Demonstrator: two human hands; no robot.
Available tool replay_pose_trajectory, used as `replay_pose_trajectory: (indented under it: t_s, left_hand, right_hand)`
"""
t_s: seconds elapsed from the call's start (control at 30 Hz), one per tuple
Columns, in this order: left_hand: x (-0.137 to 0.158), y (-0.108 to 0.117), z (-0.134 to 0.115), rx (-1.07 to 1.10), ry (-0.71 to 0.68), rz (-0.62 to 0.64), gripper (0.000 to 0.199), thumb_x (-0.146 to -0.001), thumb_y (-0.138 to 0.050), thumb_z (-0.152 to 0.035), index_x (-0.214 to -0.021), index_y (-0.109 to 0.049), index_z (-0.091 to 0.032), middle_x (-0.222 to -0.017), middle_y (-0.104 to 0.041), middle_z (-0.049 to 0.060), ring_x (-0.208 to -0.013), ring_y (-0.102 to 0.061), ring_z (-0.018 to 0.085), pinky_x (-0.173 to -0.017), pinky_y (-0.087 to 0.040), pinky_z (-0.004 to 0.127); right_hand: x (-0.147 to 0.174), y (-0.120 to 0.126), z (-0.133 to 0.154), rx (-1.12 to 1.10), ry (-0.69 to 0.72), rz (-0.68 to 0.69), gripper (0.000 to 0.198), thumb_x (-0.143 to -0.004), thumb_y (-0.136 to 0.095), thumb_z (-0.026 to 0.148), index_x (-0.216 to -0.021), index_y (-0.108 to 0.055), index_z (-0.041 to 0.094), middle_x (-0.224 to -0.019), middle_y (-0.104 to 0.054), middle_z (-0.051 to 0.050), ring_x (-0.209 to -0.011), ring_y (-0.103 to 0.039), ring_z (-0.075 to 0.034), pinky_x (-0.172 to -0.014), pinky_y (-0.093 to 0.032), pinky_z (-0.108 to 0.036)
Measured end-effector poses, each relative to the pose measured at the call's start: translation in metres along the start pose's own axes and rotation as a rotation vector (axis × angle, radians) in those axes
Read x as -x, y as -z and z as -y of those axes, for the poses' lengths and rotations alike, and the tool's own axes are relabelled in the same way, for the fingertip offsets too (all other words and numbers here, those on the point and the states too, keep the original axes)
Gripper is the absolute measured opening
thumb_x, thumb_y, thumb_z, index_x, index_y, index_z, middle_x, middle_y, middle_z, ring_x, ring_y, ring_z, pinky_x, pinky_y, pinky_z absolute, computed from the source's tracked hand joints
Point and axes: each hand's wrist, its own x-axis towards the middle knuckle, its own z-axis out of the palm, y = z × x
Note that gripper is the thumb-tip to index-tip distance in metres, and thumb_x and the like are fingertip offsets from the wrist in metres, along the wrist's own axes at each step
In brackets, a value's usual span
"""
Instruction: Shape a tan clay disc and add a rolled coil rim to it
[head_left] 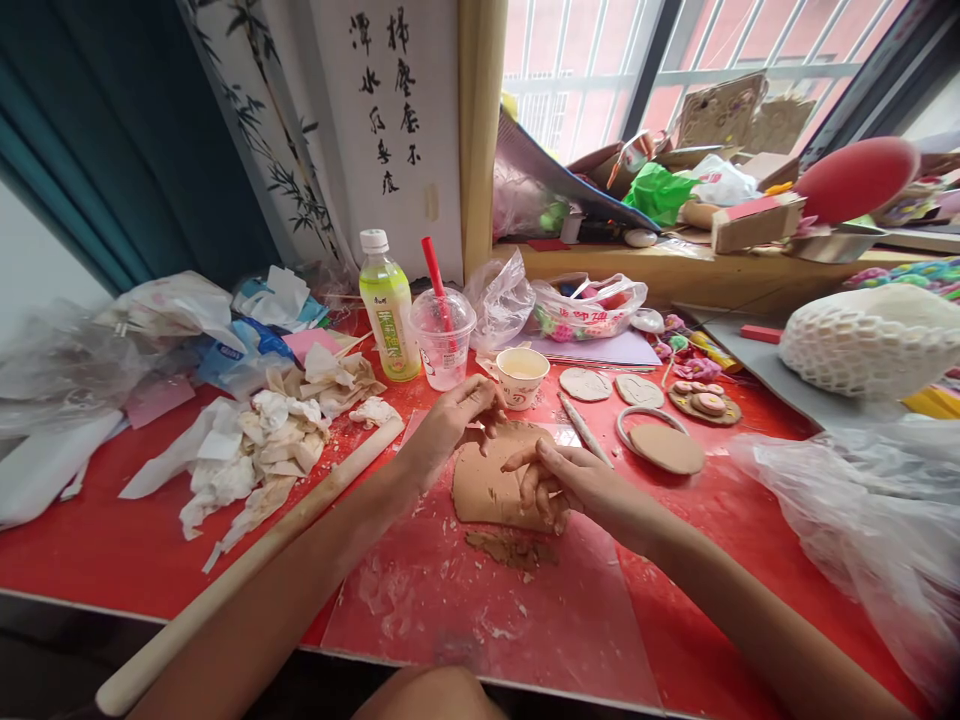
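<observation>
A flat slab of brown clay point(487, 485) lies on a clear plastic sheet point(480, 620), with a thin clay scrap point(510, 550) along its near side. My left hand point(461, 415) is over the slab's far left part, close to a paper cup point(523, 375). Its fingers are loosely bent, and I see nothing held in them. Over the slab's right side is my right hand point(555, 475), fingers curled and apart, with clay smears on the fingertips. A clay-stained stick point(585, 430) rests beyond it, beside a ring point(624, 425) and a round clay disc point(667, 449).
A long wooden rolling pin point(300, 535) slants under my left forearm. Crumpled tissues point(262, 450) lie to the left. Behind stand a drink bottle point(388, 310) and a plastic cup point(442, 345) with a red straw. Pale clay discs point(585, 384) and a plastic bag point(847, 530) are at right.
</observation>
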Motion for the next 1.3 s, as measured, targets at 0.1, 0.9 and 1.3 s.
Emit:
replay_pose_trajectory:
  t_s: [0.1, 0.9, 1.3]
  left_hand:
    - [0.0, 0.001, 0.001, -0.013, -0.02, -0.001, 0.017, -0.083, -0.048, -0.031, -0.081, -0.054, -0.015, -0.075, -0.05, 0.0, -0.059, -0.047, 0.006, -0.053, -0.04, 0.018]
    - [0.009, -0.011, 0.009, -0.695, -0.105, 0.162, 0.026, -0.091, -0.037, -0.034, -0.102, -0.053, -0.018, -0.085, -0.063, 0.002, -0.072, -0.058, 0.012, -0.066, -0.043, 0.024]
    - [0.015, -0.016, 0.023, -0.951, -0.272, 0.102, 0.018, -0.086, -0.047, -0.034, -0.09, -0.057, -0.019, -0.074, -0.061, 0.002, -0.065, -0.054, 0.013, -0.06, -0.037, 0.024]
  right_hand:
    - [-0.001, 0.001, 0.0, -0.008, 0.006, -0.014, 0.054, -0.076, -0.053, 0.064, -0.093, -0.062, 0.014, -0.061, -0.06, 0.0, -0.046, -0.051, -0.006, -0.041, -0.042, -0.016]
    - [-0.001, 0.003, 0.004, 0.219, 0.174, -0.185, 0.042, -0.079, -0.056, 0.053, -0.101, -0.065, 0.018, -0.084, -0.064, -0.004, -0.068, -0.059, -0.012, -0.058, -0.048, -0.024]
    - [-0.006, -0.002, -0.006, 0.208, 0.106, -0.216, 0.044, -0.078, -0.054, 0.058, -0.079, -0.063, 0.015, -0.06, -0.061, -0.001, -0.049, -0.056, -0.01, -0.049, -0.046, -0.023]
